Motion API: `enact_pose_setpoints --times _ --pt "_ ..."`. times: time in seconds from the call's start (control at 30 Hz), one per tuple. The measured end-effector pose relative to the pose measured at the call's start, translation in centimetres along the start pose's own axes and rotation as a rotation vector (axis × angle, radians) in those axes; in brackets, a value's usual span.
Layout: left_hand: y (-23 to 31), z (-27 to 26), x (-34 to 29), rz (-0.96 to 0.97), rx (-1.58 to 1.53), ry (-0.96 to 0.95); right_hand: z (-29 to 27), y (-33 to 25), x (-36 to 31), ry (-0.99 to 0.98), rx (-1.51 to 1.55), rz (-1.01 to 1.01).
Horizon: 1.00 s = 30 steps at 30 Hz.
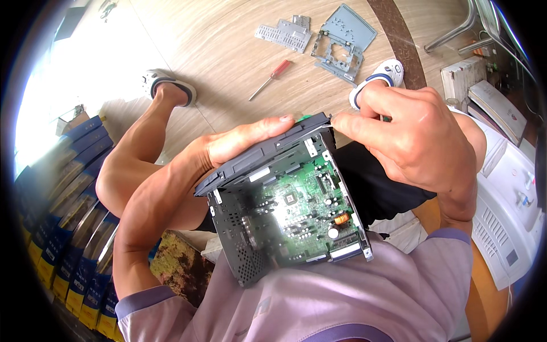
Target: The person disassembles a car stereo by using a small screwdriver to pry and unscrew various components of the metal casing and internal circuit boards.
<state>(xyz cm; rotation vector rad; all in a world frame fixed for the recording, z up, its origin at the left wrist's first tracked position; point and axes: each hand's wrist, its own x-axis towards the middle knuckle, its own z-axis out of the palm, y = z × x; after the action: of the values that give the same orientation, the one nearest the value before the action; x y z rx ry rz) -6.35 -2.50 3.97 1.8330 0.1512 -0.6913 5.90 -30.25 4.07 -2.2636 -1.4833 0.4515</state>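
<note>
An opened car stereo point(290, 196) rests on my lap, tilted, against my shirt. Its top is off, baring a green circuit board point(307, 222) with a copper-wound coil inside a dark metal case. The black front panel point(250, 154) runs along the far side. My left hand point(242, 141) grips that panel, fingers stretched along its outer face. At the panel's right corner, my right hand point(407, 134) is closed, thumb and finger pinched by the edge. A thin metallic tip shows there; the rest of what it holds is hidden by the fingers.
On the floor ahead lie a red-handled screwdriver point(270, 80), a flat perforated metal plate point(285, 34) and bluish metal bracket pieces point(347, 37). Blue and yellow boxes point(74, 268) stand at left. A white plastic appliance point(507, 211) is at right, below metal chair legs point(456, 34).
</note>
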Motion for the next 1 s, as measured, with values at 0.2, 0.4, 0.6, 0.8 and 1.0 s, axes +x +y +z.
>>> enact_pose_setpoints --times 0.2,0.4,0.6,0.8,1.0 --pt "0.4 -0.8 0.4 -0.045 0.125 -0.116 0.4 -0.4 0.1 -0.02 -0.026 0.001" --pt "-0.5 0.6 0.8 0.059 -0.233 0.019 0.7 -0.9 0.4 -0.009 -0.085 -0.041" --pt "-0.8 0.0 1.7 0.165 0.023 -0.041 1.2 -1.2 0.4 -0.017 -0.15 -0.038" --pt "0.3 0.5 1.3 0.196 0.153 0.084 3.3 -0.5 0.0 0.199 -0.314 -0.185" --pt "0.9 -0.4 1.7 0.293 0.426 0.138 2.1 -1.7 0.0 0.011 -0.253 -0.048"
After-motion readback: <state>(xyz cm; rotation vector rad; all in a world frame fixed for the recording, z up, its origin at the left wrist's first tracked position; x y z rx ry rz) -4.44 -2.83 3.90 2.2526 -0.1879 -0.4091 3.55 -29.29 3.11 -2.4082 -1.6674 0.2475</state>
